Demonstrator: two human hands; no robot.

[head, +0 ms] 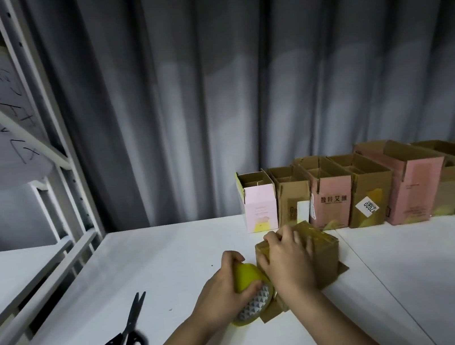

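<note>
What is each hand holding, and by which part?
Left hand grips the tape roll around its outer rim. Right hand holds the box on top, fingers curled over its upper edge.

The table (173, 249) offers passage between the scissors (121, 339) at front left and the tape roll (251, 295) and small box (327, 258) mid-surface, and right of that box. A row of boxes (370, 194) blocks the back edge; a shelf frame (76, 202) blocks the back left corner.
</note>
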